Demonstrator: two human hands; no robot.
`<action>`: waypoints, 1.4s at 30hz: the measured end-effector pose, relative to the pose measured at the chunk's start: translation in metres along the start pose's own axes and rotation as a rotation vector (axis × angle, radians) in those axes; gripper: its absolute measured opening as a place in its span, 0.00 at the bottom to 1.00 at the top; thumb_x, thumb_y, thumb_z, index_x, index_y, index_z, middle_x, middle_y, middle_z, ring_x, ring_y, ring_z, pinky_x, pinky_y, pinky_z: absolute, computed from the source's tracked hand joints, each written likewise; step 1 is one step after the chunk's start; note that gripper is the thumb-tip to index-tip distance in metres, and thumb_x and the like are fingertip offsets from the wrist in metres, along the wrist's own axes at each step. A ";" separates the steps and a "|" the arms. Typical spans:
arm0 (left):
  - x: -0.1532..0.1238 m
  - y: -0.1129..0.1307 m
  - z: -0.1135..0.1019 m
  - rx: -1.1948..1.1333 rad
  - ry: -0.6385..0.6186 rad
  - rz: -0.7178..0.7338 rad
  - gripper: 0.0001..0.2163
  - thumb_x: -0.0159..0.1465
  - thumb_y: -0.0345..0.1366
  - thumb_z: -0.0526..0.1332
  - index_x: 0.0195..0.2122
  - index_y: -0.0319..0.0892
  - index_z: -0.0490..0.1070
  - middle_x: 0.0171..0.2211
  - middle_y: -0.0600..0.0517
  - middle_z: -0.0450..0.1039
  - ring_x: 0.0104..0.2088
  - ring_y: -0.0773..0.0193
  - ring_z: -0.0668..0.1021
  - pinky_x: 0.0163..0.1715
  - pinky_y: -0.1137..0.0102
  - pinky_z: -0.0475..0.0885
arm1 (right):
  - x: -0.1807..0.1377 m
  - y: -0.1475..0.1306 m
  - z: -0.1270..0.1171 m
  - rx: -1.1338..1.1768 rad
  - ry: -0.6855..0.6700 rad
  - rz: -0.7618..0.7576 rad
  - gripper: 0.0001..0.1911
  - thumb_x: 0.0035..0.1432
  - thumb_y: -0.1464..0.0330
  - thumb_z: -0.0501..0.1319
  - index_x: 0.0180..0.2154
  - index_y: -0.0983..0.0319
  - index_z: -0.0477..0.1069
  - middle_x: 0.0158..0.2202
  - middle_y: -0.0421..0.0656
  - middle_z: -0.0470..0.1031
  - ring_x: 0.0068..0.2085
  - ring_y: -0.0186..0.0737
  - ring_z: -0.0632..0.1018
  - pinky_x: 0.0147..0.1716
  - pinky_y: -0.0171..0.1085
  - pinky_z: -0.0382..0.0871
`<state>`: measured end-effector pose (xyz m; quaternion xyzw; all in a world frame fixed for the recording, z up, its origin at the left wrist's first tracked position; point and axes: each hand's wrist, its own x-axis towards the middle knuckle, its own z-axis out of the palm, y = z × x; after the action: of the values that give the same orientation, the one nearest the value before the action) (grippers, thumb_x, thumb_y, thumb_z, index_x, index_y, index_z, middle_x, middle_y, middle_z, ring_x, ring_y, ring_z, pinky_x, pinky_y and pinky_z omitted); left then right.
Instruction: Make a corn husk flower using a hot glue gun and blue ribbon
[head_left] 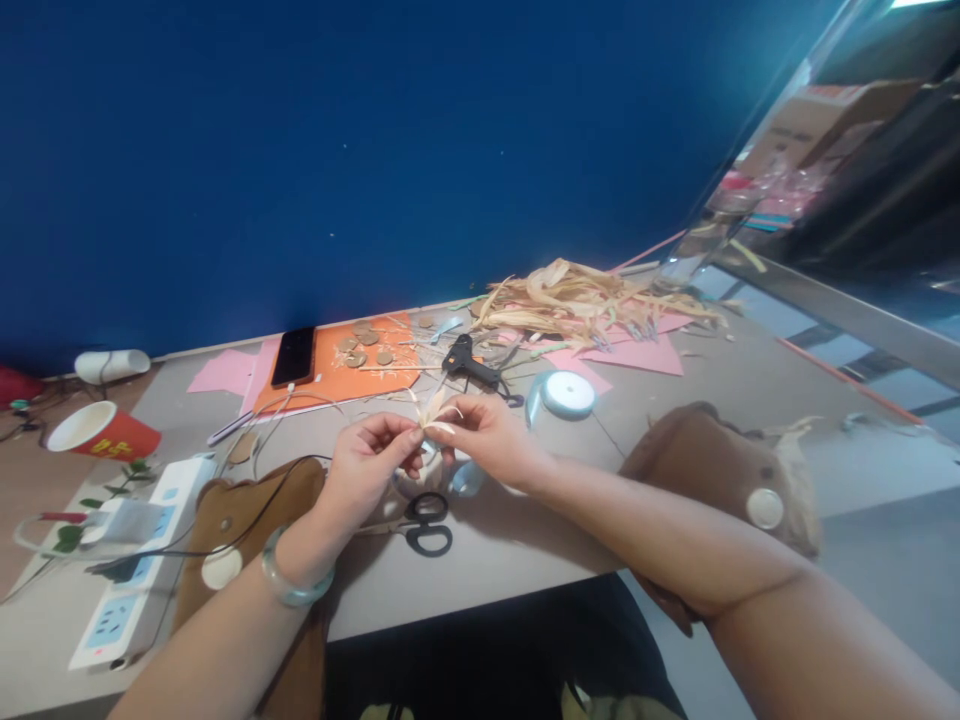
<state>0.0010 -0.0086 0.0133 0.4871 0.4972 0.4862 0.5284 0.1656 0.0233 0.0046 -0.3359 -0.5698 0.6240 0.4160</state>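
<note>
a small husk bundle (435, 408) is pinched between the fingertips of the left hand (371, 465) and the right hand (486, 438) — both are closed on it, and its pale strips are fanned upward out of the grip. the bundle is held just beyond the black scissors (427, 522), which are laid flat on the table (487, 565) — the glue gun (469, 365) is seen farther beyond the scissors.

Craft desk: glue gun (471, 366), husk pile (592, 298)
</note>
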 end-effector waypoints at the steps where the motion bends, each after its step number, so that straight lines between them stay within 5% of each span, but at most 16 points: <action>1: 0.000 0.000 0.000 0.013 0.004 0.010 0.12 0.52 0.41 0.69 0.26 0.37 0.73 0.17 0.54 0.72 0.18 0.70 0.73 0.20 0.75 0.71 | 0.000 -0.001 0.000 -0.004 -0.001 0.003 0.17 0.49 0.59 0.69 0.25 0.66 0.70 0.19 0.36 0.70 0.21 0.29 0.72 0.22 0.29 0.64; 9: 0.000 -0.007 -0.001 0.117 0.074 0.152 0.09 0.55 0.39 0.67 0.28 0.37 0.73 0.18 0.55 0.72 0.18 0.70 0.73 0.20 0.75 0.71 | -0.002 -0.004 -0.003 -0.041 -0.041 0.036 0.17 0.52 0.57 0.66 0.29 0.66 0.73 0.21 0.40 0.74 0.24 0.33 0.75 0.26 0.32 0.68; 16: -0.001 -0.026 -0.001 0.233 0.112 0.255 0.07 0.58 0.37 0.65 0.30 0.38 0.73 0.20 0.55 0.73 0.19 0.71 0.73 0.19 0.78 0.69 | -0.003 0.003 0.002 -0.074 0.039 0.035 0.18 0.49 0.57 0.68 0.25 0.65 0.68 0.19 0.38 0.71 0.21 0.31 0.72 0.21 0.30 0.65; 34: -0.005 -0.028 -0.005 0.697 0.269 0.779 0.01 0.61 0.32 0.62 0.31 0.42 0.72 0.26 0.56 0.75 0.24 0.71 0.75 0.28 0.76 0.70 | -0.010 0.005 0.011 0.036 0.060 -0.073 0.15 0.50 0.59 0.68 0.29 0.65 0.73 0.22 0.39 0.72 0.22 0.31 0.73 0.23 0.32 0.69; 42: -0.008 -0.033 -0.006 0.861 0.245 1.006 0.04 0.63 0.30 0.59 0.36 0.41 0.73 0.30 0.48 0.78 0.32 0.64 0.79 0.35 0.71 0.73 | -0.011 0.006 0.013 0.117 0.052 -0.105 0.17 0.47 0.57 0.70 0.28 0.65 0.73 0.23 0.39 0.72 0.22 0.31 0.73 0.22 0.32 0.70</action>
<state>-0.0045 -0.0178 -0.0196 0.7678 0.4157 0.4833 -0.0639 0.1581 0.0075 -0.0007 -0.2969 -0.5379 0.6248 0.4818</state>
